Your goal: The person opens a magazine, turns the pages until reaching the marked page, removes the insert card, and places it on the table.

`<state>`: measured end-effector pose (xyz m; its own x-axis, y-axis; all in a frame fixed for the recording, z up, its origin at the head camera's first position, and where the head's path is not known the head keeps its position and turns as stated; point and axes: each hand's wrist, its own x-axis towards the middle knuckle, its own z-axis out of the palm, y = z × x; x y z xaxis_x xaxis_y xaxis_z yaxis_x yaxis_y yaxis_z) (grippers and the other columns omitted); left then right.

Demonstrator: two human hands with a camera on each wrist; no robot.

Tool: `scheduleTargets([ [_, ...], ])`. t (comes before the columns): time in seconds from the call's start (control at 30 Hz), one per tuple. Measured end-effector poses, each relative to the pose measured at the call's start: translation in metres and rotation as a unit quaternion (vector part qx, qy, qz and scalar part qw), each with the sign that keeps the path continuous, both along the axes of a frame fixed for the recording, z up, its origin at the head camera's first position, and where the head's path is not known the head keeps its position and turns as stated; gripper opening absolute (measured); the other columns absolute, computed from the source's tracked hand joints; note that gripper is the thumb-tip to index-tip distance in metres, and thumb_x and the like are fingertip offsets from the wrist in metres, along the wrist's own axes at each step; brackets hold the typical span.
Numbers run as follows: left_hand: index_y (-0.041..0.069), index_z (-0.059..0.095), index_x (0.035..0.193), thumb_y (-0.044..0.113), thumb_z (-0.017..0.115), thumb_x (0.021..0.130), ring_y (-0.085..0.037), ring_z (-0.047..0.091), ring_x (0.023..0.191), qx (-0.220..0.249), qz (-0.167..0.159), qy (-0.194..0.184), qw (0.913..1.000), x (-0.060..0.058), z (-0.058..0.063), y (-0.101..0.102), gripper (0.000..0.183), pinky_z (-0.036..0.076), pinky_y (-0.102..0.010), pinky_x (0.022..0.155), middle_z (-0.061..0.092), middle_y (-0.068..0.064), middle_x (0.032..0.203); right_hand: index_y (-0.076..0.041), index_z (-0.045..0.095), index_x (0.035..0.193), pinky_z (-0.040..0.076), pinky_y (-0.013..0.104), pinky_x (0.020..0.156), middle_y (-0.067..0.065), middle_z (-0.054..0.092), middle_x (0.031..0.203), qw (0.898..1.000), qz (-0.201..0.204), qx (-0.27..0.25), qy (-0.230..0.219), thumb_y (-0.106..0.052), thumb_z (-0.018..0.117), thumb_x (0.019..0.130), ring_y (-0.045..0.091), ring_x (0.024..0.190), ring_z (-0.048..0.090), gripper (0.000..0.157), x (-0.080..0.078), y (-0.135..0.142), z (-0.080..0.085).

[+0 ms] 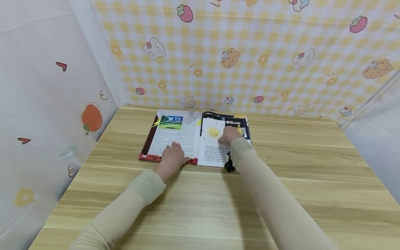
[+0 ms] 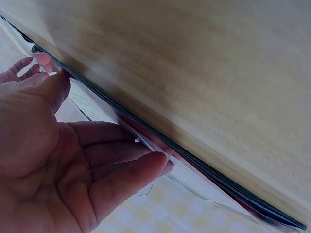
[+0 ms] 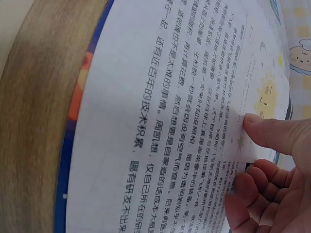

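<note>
An open magazine lies on the wooden table, printed text and a landscape picture on its left page. My left hand rests on the lower part of that page, fingers relaxed, its thumb at the bottom edge. Seen close in the left wrist view, the left hand touches the thin stack of pages. Over the right page is a white card with a smiling yellow sun. My right hand pinches the card's right side. In the right wrist view the thumb lies on top, the other fingers curled beneath.
The wooden table extends around the magazine. Behind it hangs a yellow checked curtain, with a white cloth at the left. A small black object is at the right wrist.
</note>
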<state>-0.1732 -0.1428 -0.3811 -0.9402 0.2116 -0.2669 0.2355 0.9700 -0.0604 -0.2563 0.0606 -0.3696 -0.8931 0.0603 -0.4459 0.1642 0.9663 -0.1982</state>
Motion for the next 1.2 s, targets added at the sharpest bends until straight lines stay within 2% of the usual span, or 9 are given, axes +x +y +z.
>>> scheduleTargets([
  [0.2,-0.015,0.045,0.131,0.050,0.050,0.093,-0.039,0.055,0.114,-0.007,-0.013,0.001,0.9999,-0.001,-0.002,-0.002,0.075,0.049,-0.043,0.094,0.050,-0.028,0.131,0.008,0.041,0.127,0.049,0.042,0.090,0.020,0.058,0.110,0.999,-0.036,-0.028,0.011,-0.024,0.063,0.089,0.029,0.095,0.058,0.054,0.001,0.001,-0.005],
  [0.4,-0.014,0.046,0.130,0.050,0.049,0.093,-0.039,0.056,0.114,-0.016,-0.021,0.001,0.9996,-0.002,-0.002,-0.001,0.075,0.050,-0.044,0.093,0.050,-0.028,0.132,0.005,0.055,0.115,0.048,0.035,0.083,0.018,0.060,0.111,0.979,-0.088,-0.173,0.066,-0.013,0.062,0.088,0.025,0.092,0.055,0.034,0.006,0.015,-0.012],
  [0.5,-0.014,0.046,0.130,0.051,0.049,0.093,-0.039,0.055,0.115,-0.021,-0.022,0.002,0.9995,-0.002,-0.002,-0.001,0.074,0.049,-0.043,0.094,0.050,-0.028,0.133,0.003,0.062,0.097,0.048,0.028,0.074,0.012,0.064,0.095,0.948,-0.125,-0.284,0.076,-0.011,0.062,0.089,0.018,0.079,0.055,0.016,0.006,0.028,-0.015],
  [0.67,-0.014,0.046,0.130,0.050,0.051,0.092,-0.039,0.055,0.115,-0.014,-0.017,0.005,0.9997,0.000,-0.002,-0.001,0.075,0.049,-0.043,0.094,0.050,-0.028,0.132,-0.002,0.052,0.093,0.053,0.022,0.069,0.001,0.058,0.075,0.866,-0.183,-0.465,0.018,-0.011,0.050,0.097,0.010,0.067,0.056,0.010,0.004,0.072,-0.008],
  [0.73,-0.014,0.046,0.130,0.050,0.052,0.092,-0.040,0.056,0.113,-0.010,-0.015,0.008,0.9998,0.001,-0.002,-0.001,0.075,0.049,-0.043,0.093,0.050,-0.028,0.132,-0.003,0.048,0.098,0.053,0.020,0.069,-0.001,0.057,0.074,0.848,-0.191,-0.494,0.001,-0.011,0.045,0.099,0.009,0.067,0.057,0.009,0.003,0.100,-0.005],
  [0.77,-0.014,0.046,0.130,0.050,0.052,0.092,-0.040,0.056,0.113,-0.008,-0.014,0.010,0.9998,0.000,-0.003,-0.001,0.075,0.050,-0.043,0.092,0.050,-0.028,0.132,-0.003,0.046,0.099,0.053,0.020,0.068,-0.002,0.056,0.073,0.847,-0.192,-0.496,0.000,-0.012,0.043,0.099,0.008,0.066,0.056,0.009,0.003,0.115,-0.003],
  [0.83,-0.015,0.047,0.129,0.050,0.053,0.091,-0.040,0.057,0.111,-0.005,-0.017,0.015,0.9997,-0.001,-0.003,0.000,0.075,0.050,-0.044,0.092,0.052,-0.029,0.130,-0.005,0.045,0.096,0.052,0.019,0.065,-0.003,0.054,0.073,0.857,-0.188,-0.480,0.006,-0.013,0.041,0.100,0.006,0.065,0.054,0.010,0.004,0.146,-0.001],
  [1.0,-0.016,0.047,0.128,0.048,0.055,0.091,-0.043,0.055,0.113,0.004,-0.017,0.009,0.9998,0.000,-0.001,-0.001,0.075,0.047,-0.047,0.095,0.050,-0.031,0.131,-0.007,0.042,0.078,0.049,0.023,0.061,-0.004,0.048,0.069,0.910,-0.140,-0.387,0.049,-0.014,0.046,0.099,0.007,0.062,0.048,0.022,0.008,0.205,-0.003],
  [1.2,-0.016,0.048,0.126,0.046,0.059,0.089,-0.045,0.057,0.108,0.008,-0.019,0.014,0.9997,0.002,-0.003,0.000,0.074,0.050,-0.049,0.089,0.051,-0.032,0.128,-0.001,0.052,0.075,0.039,0.025,0.049,0.000,0.049,0.060,0.978,-0.051,-0.162,0.119,-0.016,0.057,0.092,0.012,0.052,0.044,0.023,0.002,0.224,-0.020],
])
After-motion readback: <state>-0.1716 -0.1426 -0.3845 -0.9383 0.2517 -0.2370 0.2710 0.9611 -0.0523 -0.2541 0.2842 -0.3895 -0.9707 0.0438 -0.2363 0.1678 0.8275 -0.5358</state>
